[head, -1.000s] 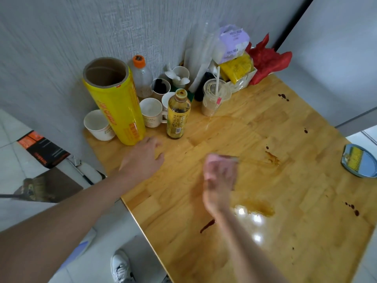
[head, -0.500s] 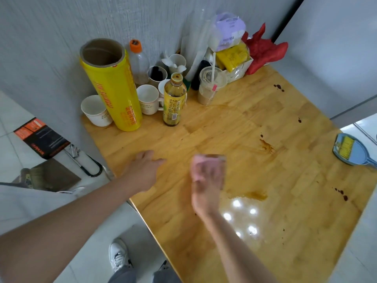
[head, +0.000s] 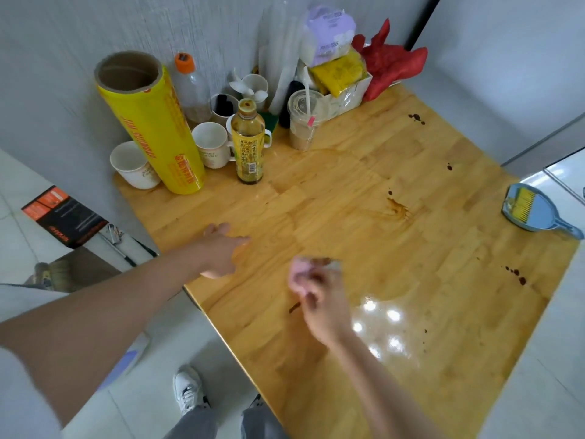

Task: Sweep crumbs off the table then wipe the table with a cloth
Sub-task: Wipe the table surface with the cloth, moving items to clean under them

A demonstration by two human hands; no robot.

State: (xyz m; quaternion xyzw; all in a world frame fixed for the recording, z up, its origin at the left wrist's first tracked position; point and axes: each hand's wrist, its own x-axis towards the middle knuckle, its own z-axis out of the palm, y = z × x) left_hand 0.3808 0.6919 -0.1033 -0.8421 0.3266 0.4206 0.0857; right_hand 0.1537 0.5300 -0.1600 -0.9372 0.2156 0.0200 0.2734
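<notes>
Pink cloth (head: 299, 274) sits bunched in your right hand (head: 319, 299) above the wooden table (head: 364, 217), your left hand (head: 221, 251) resting loose-fingered beside it, so you're likely wiping; next, press down across that brown smear (head: 294, 307).

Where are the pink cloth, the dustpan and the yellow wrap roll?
pink cloth (head: 297, 274): head view, on the bunched part showing above the right hand's fingers.
dustpan (head: 538, 213): head view, on the blue pan beside the yellow brush.
yellow wrap roll (head: 158, 134): head view, on the middle of its yellow side.
</notes>
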